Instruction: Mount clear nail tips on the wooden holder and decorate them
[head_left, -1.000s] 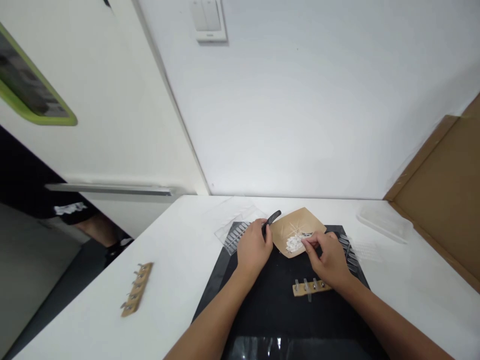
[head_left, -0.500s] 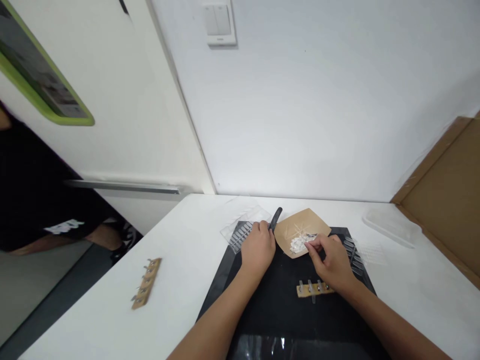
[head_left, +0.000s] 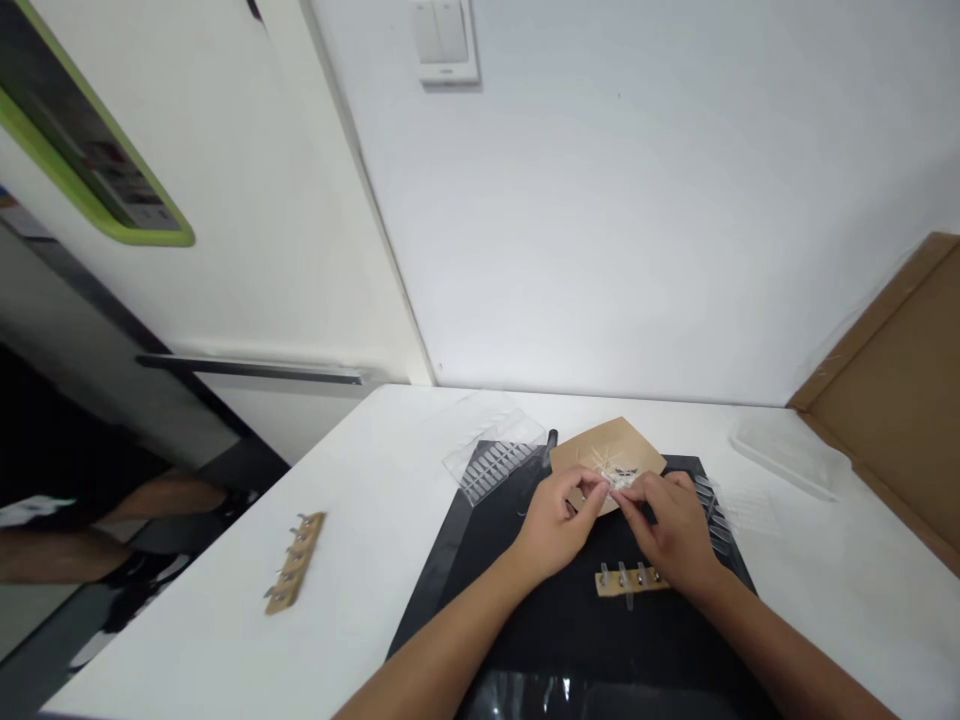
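Note:
My left hand (head_left: 559, 525) and my right hand (head_left: 667, 520) meet over the near edge of a brown paper tray (head_left: 626, 440). Fingers of both are pinched together, tip to tip, around something too small to make out. Small white pieces (head_left: 621, 479) and thin clear strips lie in the tray, partly hidden by my fingers. Below my right hand, a wooden strip (head_left: 611, 583) with clips holding clear nail tips rests on the black mat (head_left: 540, 625). A black-handled tool (head_left: 552, 438) lies left of the tray, its lower part hard to make out.
A clear sheet of nail-tip shapes (head_left: 495, 470) lies at the mat's upper left; more clear tips (head_left: 716, 515) are at its right. Another wooden clip strip (head_left: 296, 563) sits far left. A clear plastic lid (head_left: 787, 460) and cardboard (head_left: 892, 390) stand right. A person's legs (head_left: 97, 520) show beyond the table.
My left hand has let go of the black-handled tool and moved right to meet my right hand's fingertips. The person at the left has shifted.

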